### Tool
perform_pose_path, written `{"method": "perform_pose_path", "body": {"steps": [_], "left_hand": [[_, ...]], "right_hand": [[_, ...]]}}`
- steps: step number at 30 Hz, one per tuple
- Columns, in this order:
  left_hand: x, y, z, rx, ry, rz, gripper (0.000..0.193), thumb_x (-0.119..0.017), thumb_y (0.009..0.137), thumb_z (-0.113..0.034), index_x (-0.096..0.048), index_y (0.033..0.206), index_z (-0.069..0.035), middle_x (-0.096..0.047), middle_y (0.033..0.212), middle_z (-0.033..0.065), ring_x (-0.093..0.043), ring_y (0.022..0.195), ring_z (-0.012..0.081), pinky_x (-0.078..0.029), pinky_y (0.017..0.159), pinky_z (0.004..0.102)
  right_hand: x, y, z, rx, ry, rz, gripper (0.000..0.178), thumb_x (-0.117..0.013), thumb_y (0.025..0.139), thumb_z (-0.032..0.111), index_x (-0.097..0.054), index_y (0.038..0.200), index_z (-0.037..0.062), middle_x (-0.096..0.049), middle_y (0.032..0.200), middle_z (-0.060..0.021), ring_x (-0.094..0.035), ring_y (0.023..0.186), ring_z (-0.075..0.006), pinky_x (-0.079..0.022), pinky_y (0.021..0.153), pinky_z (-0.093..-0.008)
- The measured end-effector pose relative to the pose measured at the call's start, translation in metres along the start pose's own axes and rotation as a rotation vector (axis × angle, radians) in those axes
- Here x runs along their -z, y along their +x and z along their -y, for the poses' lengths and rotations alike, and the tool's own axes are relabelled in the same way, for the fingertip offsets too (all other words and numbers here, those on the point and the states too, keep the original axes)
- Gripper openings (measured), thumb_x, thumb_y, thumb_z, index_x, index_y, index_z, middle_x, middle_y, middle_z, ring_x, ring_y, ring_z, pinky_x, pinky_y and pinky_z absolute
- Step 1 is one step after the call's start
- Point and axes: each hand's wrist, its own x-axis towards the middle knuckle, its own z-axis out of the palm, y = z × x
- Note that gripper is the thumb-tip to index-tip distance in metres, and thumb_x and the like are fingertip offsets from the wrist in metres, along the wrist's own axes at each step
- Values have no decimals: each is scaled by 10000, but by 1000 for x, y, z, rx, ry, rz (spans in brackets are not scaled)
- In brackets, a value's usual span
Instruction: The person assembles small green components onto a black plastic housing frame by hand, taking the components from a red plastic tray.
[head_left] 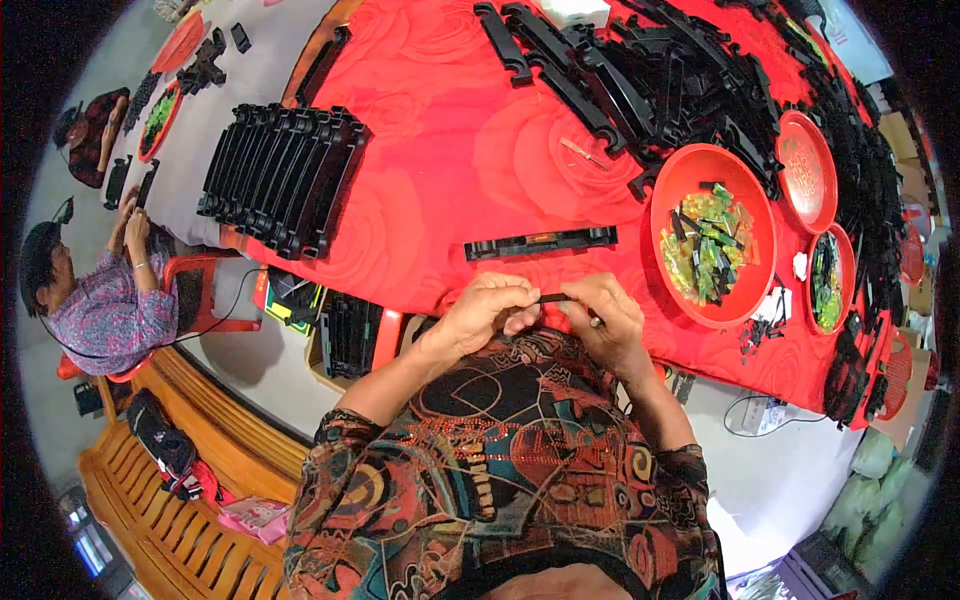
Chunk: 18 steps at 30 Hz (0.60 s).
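Black strip (553, 298): small, held level between both hands, close to the near edge of the red cloth (430, 180); fine detail too small to tell.
Left hand (488, 308): thumb and fingers pinched at the strip's left end.
Right hand (612, 316): pinched at the other end, probably to steady it.
Long black part (540, 243): alone just beyond the hands, presumably for easy reach.
Red bowl (690, 165): to its right; likely keeps loose green-yellow pieces (712, 240) from scattering.
Black stack (285, 180): left, parts ranked side by side, apparently saving room.
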Motion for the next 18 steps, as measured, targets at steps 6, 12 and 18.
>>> {"method": "perform_pose_path", "body": {"steps": [6,12,18], "left_hand": [[9,0,-3,108,-93,-8,292,-557,883,-251,-602,707,-24,-599,647,33,-531,530,81,-404,463,198],[10,-7,-28,-835,1178,-455,138,-651,768,-128,-582,770,-9,-556,727,107,-550,697,256,-424,619,347],[36,9,-36,-940,1491,-357,258,-688,691,-134,-586,903,-26,-551,917,112,-510,854,289,-400,736,390]], "right_hand": [[-3,9,-8,-175,96,8,116,-697,734,59,-625,823,37,-592,754,-62,-550,603,-157,-443,546,-275],[-8,20,-37,-707,273,18,132,-685,753,104,-624,796,-5,-564,618,-32,-479,563,-63,-384,503,-237],[-18,46,-49,-744,54,146,169,-692,741,135,-623,730,-19,-553,549,-66,-511,515,-104,-400,487,-286]]}}
